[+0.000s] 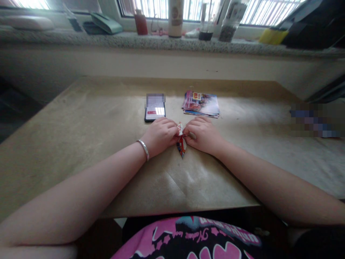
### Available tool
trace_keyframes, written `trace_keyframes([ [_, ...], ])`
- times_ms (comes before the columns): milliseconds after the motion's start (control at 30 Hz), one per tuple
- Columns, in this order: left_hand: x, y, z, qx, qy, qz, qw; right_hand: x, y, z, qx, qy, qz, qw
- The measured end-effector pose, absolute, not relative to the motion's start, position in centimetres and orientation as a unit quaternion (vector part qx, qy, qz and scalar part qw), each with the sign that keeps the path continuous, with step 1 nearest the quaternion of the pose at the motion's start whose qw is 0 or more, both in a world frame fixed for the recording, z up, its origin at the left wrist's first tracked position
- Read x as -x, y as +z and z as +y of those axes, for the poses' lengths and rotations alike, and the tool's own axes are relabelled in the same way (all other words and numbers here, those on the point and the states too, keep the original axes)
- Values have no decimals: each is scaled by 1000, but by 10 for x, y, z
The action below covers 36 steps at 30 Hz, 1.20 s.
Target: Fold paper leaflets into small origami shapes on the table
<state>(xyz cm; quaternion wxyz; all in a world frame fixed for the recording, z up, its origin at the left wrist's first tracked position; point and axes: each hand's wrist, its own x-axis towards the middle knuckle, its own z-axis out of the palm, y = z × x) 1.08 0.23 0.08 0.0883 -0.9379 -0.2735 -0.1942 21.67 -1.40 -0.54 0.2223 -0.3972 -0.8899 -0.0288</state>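
Note:
A small folded piece of printed paper [182,143], red, white and blue, stands on the brown paper-covered table [81,144] between my two hands. My left hand [161,135], with a silver bangle on its wrist, pinches the paper's left side with curled fingers. My right hand [204,134] pinches its right side, fingers curled too. The lower tip of the folded paper points toward me and shows below the fingers; its upper part is mostly hidden by them.
A phone [155,111] with a lit screen lies just beyond my left hand. A stack of colourful printed leaflets [201,104] lies beyond my right hand. A stone window ledge [161,41] behind the table carries bottles, jars and boxes.

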Motion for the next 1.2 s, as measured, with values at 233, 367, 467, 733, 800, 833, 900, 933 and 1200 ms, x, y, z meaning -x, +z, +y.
trace_keyframes([
  [233,-15,4,0,940,-172,-278,101,-214,-6,-15,396,-1,-889,229],
  [367,-16,0,2,924,-191,-330,26,-213,-10,-8,401,55,-884,232],
  [467,-15,-3,5,914,-198,-353,-29,-215,-14,-3,408,106,-872,248],
  [733,-14,-6,9,894,-220,-380,-85,-218,-14,-1,418,129,-853,284],
  [800,-16,-5,8,892,-223,-384,-81,-217,-13,-1,428,125,-848,286],
  [833,-16,-5,7,890,-221,-390,-81,-216,-13,0,433,125,-846,285],
  [900,-18,-3,5,883,-214,-410,-80,-216,-14,1,440,128,-842,283],
  [933,-18,-2,4,880,-210,-420,-77,-215,-15,1,444,130,-840,284],
  [1200,-21,0,3,856,-198,-468,-91,-214,-18,3,453,150,-823,308],
])
